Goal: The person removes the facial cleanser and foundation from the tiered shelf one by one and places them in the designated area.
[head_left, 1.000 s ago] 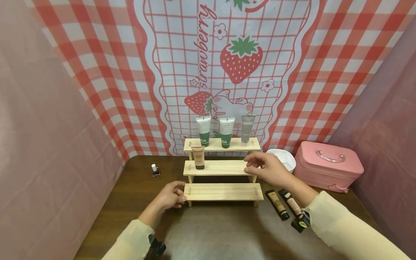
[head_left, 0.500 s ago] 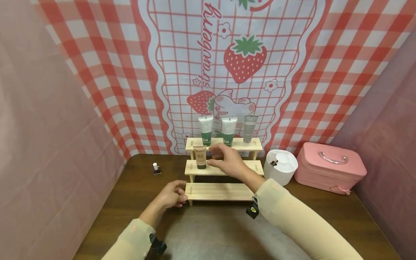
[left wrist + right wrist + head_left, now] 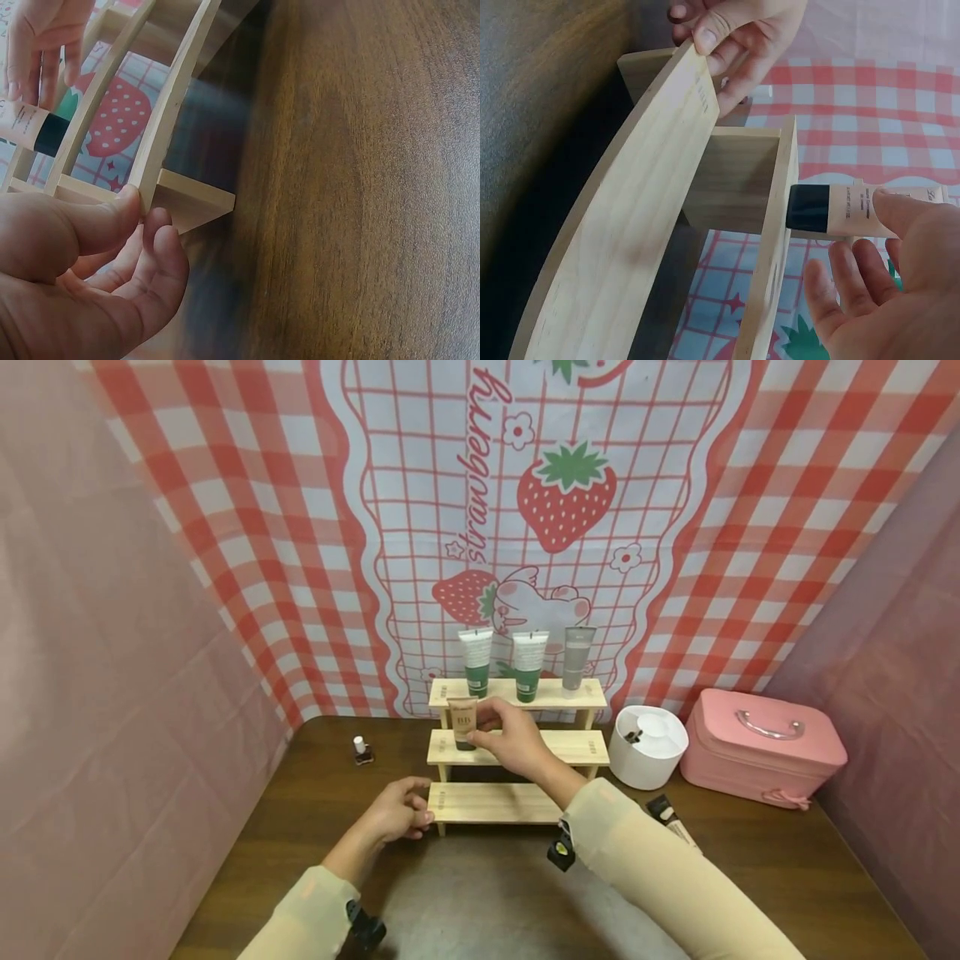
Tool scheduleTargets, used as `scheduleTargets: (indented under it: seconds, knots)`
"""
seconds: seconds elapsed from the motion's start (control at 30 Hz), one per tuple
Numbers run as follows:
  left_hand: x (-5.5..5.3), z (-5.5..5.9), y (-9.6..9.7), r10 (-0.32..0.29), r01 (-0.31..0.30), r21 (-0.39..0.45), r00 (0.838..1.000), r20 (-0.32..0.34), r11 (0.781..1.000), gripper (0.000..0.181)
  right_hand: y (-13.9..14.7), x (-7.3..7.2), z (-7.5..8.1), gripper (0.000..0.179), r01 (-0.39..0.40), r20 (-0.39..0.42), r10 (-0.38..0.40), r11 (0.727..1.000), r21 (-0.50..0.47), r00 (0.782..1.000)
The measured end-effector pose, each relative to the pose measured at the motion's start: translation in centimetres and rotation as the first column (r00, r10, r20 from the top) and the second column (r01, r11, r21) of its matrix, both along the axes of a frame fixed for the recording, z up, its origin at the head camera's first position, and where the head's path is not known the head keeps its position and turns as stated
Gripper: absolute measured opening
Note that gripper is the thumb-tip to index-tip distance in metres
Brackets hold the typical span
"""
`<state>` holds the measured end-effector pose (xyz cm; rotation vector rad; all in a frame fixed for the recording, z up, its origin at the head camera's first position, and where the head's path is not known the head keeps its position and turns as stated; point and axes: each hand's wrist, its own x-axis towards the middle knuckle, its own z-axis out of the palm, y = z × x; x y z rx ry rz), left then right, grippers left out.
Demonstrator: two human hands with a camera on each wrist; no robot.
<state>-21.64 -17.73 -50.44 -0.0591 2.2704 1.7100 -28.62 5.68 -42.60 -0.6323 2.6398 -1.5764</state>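
My left hand (image 3: 395, 810) pinches the left end of the lowest step of a three-step wooden display rack (image 3: 487, 803). In the left wrist view, its thumb lies over the step's edge and the fingers (image 3: 161, 262) curl underneath. My right hand (image 3: 513, 739) holds a beige BB cream tube (image 3: 463, 718) between thumb and fingers at the left of the middle step. The tube stands upright, its black cap (image 3: 808, 208) down at the board. On the top step are two white-and-green tubes (image 3: 477, 662) and a grey tube (image 3: 577, 656).
A small nail polish bottle (image 3: 362, 750) with a white cap is left of the rack. To its right stand a white round container (image 3: 647, 760) and a pink case (image 3: 761, 747). A black-capped tube (image 3: 667, 817) lies on the table, partly behind my right sleeve.
My right hand has moved left from the rack's right end to the BB cream tube and now grips it. My left hand stays on the lowest step.
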Motion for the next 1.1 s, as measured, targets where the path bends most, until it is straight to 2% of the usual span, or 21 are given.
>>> scheduleTargets:
  seconds: [0.33,0.6,0.8,1.1]
  knots:
    - [0.1,-0.1,0.2,-0.005,0.005,-0.015,1.000,-0.008,1.000,0.059,-0.5,-0.1,-0.5,0.023,0.056,-0.061,-0.053,0.998,0.039,0.997]
    - [0.1,-0.1,0.1,0.005,-0.005,-0.016,1.000,-0.010,1.000,0.059,-0.1,0.0,-0.2,0.019,0.035,-0.071,-0.031,0.998,0.060,0.997]
    - [0.1,0.0,0.1,0.013,-0.013,-0.003,1.000,-0.004,1.000,0.059,1.4,0.6,0.5,0.019,0.021,-0.075,-0.014,0.995,0.093,0.997]
    - [0.1,0.1,0.2,0.019,-0.019,0.001,1.000,0.019,1.000,0.060,5.3,2.1,1.6,0.023,0.017,-0.083,-0.010,0.997,0.079,0.997]
